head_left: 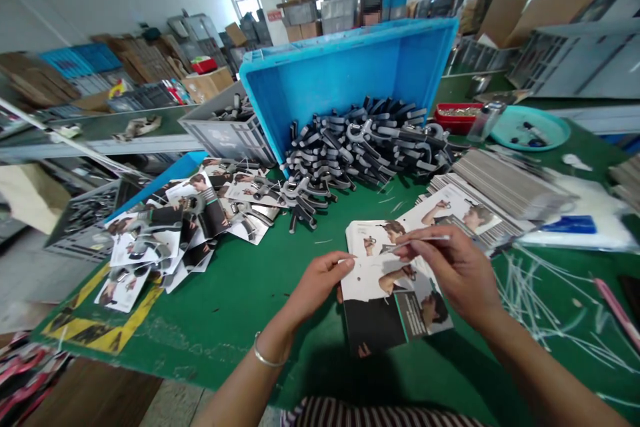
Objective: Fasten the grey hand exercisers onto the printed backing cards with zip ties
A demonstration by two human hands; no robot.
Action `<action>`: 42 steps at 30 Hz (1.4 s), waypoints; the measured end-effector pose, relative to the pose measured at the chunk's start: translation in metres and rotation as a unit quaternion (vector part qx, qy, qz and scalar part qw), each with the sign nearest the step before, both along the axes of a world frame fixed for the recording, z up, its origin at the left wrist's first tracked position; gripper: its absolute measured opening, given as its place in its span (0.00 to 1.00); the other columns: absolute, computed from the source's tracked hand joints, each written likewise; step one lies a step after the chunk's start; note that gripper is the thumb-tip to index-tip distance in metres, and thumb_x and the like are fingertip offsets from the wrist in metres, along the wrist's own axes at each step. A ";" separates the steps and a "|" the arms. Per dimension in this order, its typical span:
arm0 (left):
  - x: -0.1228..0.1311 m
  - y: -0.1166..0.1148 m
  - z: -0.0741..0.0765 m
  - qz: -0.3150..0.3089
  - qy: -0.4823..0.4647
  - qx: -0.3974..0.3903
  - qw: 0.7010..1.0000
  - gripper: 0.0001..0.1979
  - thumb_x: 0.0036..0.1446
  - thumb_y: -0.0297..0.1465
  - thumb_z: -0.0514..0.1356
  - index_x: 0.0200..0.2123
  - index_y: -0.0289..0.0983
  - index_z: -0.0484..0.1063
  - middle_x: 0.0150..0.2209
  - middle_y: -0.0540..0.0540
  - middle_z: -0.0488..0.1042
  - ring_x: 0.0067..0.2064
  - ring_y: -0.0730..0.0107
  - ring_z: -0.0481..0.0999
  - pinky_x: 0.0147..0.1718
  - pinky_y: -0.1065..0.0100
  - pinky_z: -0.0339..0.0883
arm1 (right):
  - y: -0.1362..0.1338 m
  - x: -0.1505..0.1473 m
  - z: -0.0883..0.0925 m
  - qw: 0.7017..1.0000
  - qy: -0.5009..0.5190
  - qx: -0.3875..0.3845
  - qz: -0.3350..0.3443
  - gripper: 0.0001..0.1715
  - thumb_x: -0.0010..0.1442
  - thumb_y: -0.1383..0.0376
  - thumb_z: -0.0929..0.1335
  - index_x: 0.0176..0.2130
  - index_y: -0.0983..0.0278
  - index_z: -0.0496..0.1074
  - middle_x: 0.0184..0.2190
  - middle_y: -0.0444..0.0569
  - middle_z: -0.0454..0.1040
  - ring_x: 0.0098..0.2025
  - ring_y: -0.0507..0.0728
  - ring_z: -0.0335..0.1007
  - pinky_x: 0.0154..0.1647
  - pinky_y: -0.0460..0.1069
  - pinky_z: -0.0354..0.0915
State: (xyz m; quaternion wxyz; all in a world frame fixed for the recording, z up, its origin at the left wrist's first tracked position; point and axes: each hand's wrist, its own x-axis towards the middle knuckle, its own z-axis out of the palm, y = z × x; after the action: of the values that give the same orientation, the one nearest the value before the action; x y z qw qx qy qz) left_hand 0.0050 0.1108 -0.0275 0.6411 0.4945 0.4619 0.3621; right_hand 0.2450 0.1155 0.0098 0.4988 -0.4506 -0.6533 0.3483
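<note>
A printed card [373, 320] with photos on it lies over a small pile of like cards at the front of the green table. My left hand [323, 280] pinches the card's upper left edge between thumb and fingers. Over the card's upper right part, my right hand [457, 273] is closed on a thin, light-coloured pointed tool [433, 238], its tip near the card's top. Behind the hands, a heap of grey and black hand grips [360, 140] spills from a tipped blue crate [345, 73]. Cards with grips attached [150, 240] lie piled at the left.
Stacked cards [510, 183] stand right of the hands, with white plastic ties [530, 300] and a pink tool [617, 310] nearer the front. Behind are a red tray [456, 121] and a turquoise plate [550, 121]. A grey crate [225, 130] stands back left. A person [371, 7] is beyond the blue crate.
</note>
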 end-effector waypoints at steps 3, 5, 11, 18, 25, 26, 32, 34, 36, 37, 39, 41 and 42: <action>0.002 0.000 -0.003 0.004 0.001 0.001 1.000 0.22 0.57 0.47 0.60 0.41 0.33 0.76 0.23 0.50 0.70 0.22 0.74 0.66 0.21 0.73 0.61 | -0.008 -0.016 -0.005 0.994 -0.076 0.077 0.009 0.08 0.67 0.66 0.65 0.46 0.57 0.69 0.42 0.47 0.79 0.41 0.56 0.79 0.44 0.51 0.73; 0.000 0.001 -0.006 0.011 -0.001 -0.003 1.000 0.22 0.57 0.47 0.61 0.41 0.33 0.76 0.23 0.50 0.70 0.22 0.74 0.66 0.21 0.73 0.60 | -0.010 -0.019 -0.010 0.989 -0.103 0.102 0.013 0.08 0.67 0.67 0.64 0.46 0.57 0.69 0.43 0.46 0.79 0.43 0.56 0.79 0.45 0.51 0.72; -0.007 0.007 -0.005 0.044 -0.005 0.005 0.999 0.21 0.57 0.45 0.61 0.42 0.33 0.77 0.25 0.49 0.71 0.24 0.73 0.67 0.22 0.73 0.61 | 0.001 -0.029 -0.020 0.983 -0.130 0.121 0.046 0.10 0.68 0.67 0.62 0.48 0.58 0.69 0.43 0.49 0.78 0.45 0.58 0.77 0.47 0.52 0.70; -0.030 0.013 -0.026 0.110 -0.014 0.012 0.994 0.23 0.55 0.46 0.62 0.43 0.33 0.77 0.27 0.48 0.72 0.24 0.74 0.67 0.22 0.73 0.62 | 0.042 -0.072 -0.048 0.975 -0.134 0.042 0.172 0.09 0.68 0.63 0.63 0.45 0.60 0.71 0.39 0.49 0.77 0.42 0.57 0.73 0.45 0.52 0.68; -0.037 -0.005 -0.088 0.185 -0.132 -0.081 0.971 0.27 0.55 0.52 0.60 0.40 0.32 0.72 0.28 0.45 0.75 0.24 0.74 0.69 0.24 0.71 0.65 | 0.059 -0.090 -0.082 0.961 -0.151 0.040 0.228 0.07 0.66 0.64 0.65 0.38 0.62 0.73 0.37 0.49 0.73 0.42 0.56 0.69 0.46 0.51 0.64; -0.035 -0.008 -0.091 0.179 -0.136 -0.078 0.971 0.25 0.55 0.50 0.61 0.41 0.32 0.71 0.29 0.45 0.75 0.24 0.74 0.69 0.25 0.72 0.65 | 0.059 -0.089 -0.082 0.961 -0.149 0.038 0.230 0.07 0.66 0.64 0.65 0.38 0.62 0.73 0.38 0.49 0.73 0.43 0.56 0.69 0.46 0.51 0.64; -0.030 -0.022 -0.093 0.193 0.014 -0.031 0.981 0.14 0.57 0.40 0.61 0.42 0.38 0.68 0.21 0.56 0.70 0.16 0.78 0.61 0.18 0.74 0.54 | 0.058 -0.084 -0.076 0.963 -0.151 0.017 0.223 0.08 0.66 0.64 0.65 0.40 0.62 0.74 0.38 0.49 0.73 0.42 0.56 0.69 0.45 0.51 0.63; -0.033 -0.033 -0.090 0.194 0.085 0.009 0.977 0.09 0.59 0.37 0.59 0.38 0.38 0.68 0.21 0.55 0.69 0.19 0.75 0.65 0.21 0.73 0.57 | 0.057 -0.082 -0.076 0.963 -0.153 0.014 0.221 0.07 0.66 0.64 0.65 0.40 0.62 0.74 0.38 0.48 0.73 0.42 0.56 0.69 0.45 0.50 0.63; -0.038 -0.047 -0.086 0.140 0.126 0.050 0.981 0.07 0.62 0.35 0.56 0.37 0.38 0.70 0.25 0.51 0.72 0.27 0.72 0.71 0.29 0.71 0.63 | 0.056 -0.081 -0.077 0.961 -0.155 0.013 0.228 0.07 0.66 0.65 0.66 0.40 0.62 0.74 0.37 0.48 0.73 0.42 0.56 0.69 0.45 0.50 0.62; -0.040 -0.055 -0.083 0.097 0.136 0.068 0.984 0.09 0.63 0.35 0.55 0.37 0.38 0.72 0.28 0.49 0.73 0.30 0.70 0.72 0.33 0.70 0.64 | 0.056 -0.080 -0.078 0.960 -0.155 0.013 0.233 0.06 0.65 0.65 0.66 0.40 0.62 0.74 0.37 0.48 0.73 0.42 0.56 0.69 0.45 0.50 0.62; -0.043 -0.066 -0.082 0.020 0.148 0.105 0.983 0.12 0.65 0.34 0.52 0.37 0.37 0.74 0.33 0.47 0.75 0.35 0.68 0.73 0.39 0.69 0.65 | 0.056 -0.080 -0.078 0.958 -0.157 0.012 0.238 0.06 0.65 0.66 0.65 0.40 0.62 0.74 0.37 0.48 0.73 0.42 0.55 0.68 0.45 0.50 0.62; -0.043 -0.070 -0.085 0.001 0.164 0.142 0.976 0.11 0.65 0.32 0.53 0.39 0.38 0.75 0.37 0.46 0.75 0.39 0.67 0.73 0.42 0.67 0.65 | 0.056 -0.080 -0.078 0.958 -0.160 0.013 0.239 0.07 0.65 0.66 0.65 0.40 0.62 0.73 0.37 0.48 0.73 0.41 0.55 0.68 0.44 0.49 0.62; -0.041 -0.070 -0.088 0.013 0.173 0.155 0.973 0.10 0.64 0.31 0.53 0.40 0.38 0.75 0.37 0.46 0.75 0.40 0.67 0.73 0.43 0.67 0.65 | 0.056 -0.081 -0.078 0.957 -0.163 0.015 0.238 0.06 0.65 0.66 0.65 0.40 0.63 0.73 0.37 0.48 0.72 0.41 0.55 0.68 0.44 0.49 0.62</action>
State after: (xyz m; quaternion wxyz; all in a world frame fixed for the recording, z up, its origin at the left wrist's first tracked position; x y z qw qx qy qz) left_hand -0.0362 0.0410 -0.1154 0.4621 0.6371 0.5101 0.3468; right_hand 0.1642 0.1715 -0.0683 0.2950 -0.3249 -0.8195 0.3687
